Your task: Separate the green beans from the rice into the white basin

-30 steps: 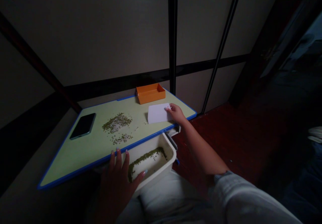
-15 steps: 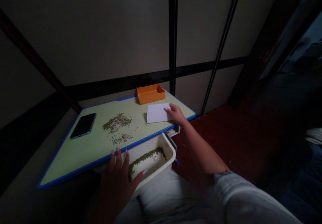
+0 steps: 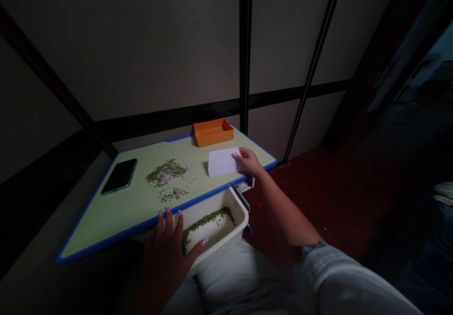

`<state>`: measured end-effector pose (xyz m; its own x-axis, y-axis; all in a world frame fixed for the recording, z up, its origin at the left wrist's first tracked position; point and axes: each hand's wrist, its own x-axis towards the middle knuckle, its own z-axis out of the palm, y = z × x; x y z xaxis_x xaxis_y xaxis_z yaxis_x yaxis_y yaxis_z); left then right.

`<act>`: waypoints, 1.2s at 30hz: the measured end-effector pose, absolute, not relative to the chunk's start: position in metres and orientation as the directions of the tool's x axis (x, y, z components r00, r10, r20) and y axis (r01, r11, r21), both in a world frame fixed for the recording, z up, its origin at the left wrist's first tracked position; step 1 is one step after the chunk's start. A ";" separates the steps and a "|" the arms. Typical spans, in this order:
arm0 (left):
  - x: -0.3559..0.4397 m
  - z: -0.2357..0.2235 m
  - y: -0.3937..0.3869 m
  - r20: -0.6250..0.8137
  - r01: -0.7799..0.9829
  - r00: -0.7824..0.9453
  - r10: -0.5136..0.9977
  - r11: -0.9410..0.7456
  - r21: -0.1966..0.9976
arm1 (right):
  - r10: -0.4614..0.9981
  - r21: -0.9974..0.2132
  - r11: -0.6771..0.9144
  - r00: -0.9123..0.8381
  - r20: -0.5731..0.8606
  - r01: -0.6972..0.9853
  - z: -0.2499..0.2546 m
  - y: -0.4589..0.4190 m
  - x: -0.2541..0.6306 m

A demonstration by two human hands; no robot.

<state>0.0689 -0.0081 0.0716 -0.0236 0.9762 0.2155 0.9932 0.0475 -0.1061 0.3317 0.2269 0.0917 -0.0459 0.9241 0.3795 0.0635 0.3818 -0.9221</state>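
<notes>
My left hand [image 3: 166, 253] grips the near left rim of a white tub [image 3: 238, 209] held under the front edge of a pale green board with a blue rim [image 3: 116, 213]. The tub holds green beans [image 3: 203, 222] along one side. My right hand [image 3: 248, 160] pinches the right edge of a white card [image 3: 222, 162] standing on the board. A scatter of green beans [image 3: 166, 177] lies in the board's middle, left of the card.
A dark phone [image 3: 119, 176] lies at the board's left. An orange open box [image 3: 212, 131] stands at its far edge. Grey wall panels with black frames [image 3: 244, 55] rise behind. Dark red floor [image 3: 318, 187] lies to the right.
Only the view has shifted slightly. Both hands, the card and the tub stay as they were.
</notes>
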 end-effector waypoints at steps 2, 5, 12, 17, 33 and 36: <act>0.069 0.073 -0.008 0.208 0.994 -0.025 0.978 0.047 -0.103 | 0.923 -0.920 0.384 -0.043 0.381 0.083 0.091 0.228 0.332; 0.070 0.073 -0.008 0.201 0.994 -0.029 0.979 0.050 -0.099 | 0.922 -0.915 0.387 -0.027 0.387 0.110 0.091 0.228 0.331; 0.071 0.075 -0.009 0.197 0.994 -0.043 0.979 0.063 -0.094 | 0.920 -0.907 0.392 -0.054 0.389 0.153 0.095 0.226 0.328; 0.071 0.075 -0.010 0.204 0.994 -0.041 0.978 0.061 -0.094 | 0.917 -0.895 0.397 -0.054 0.395 0.203 0.096 0.227 0.325; 0.070 0.073 -0.009 0.209 0.994 -0.036 0.977 0.056 -0.090 | 0.896 -0.881 0.333 0.178 0.407 0.336 0.091 0.231 0.328; 0.070 0.074 -0.010 0.202 0.995 -0.038 0.979 0.056 -0.084 | 0.892 -0.894 0.326 0.213 0.398 0.307 0.091 0.232 0.329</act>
<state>0.0704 -0.0098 0.0744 -0.0384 0.9786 0.2020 0.9949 0.0563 -0.0838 0.3291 0.2324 0.0911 0.2126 0.8922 0.3984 0.3072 0.3260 -0.8941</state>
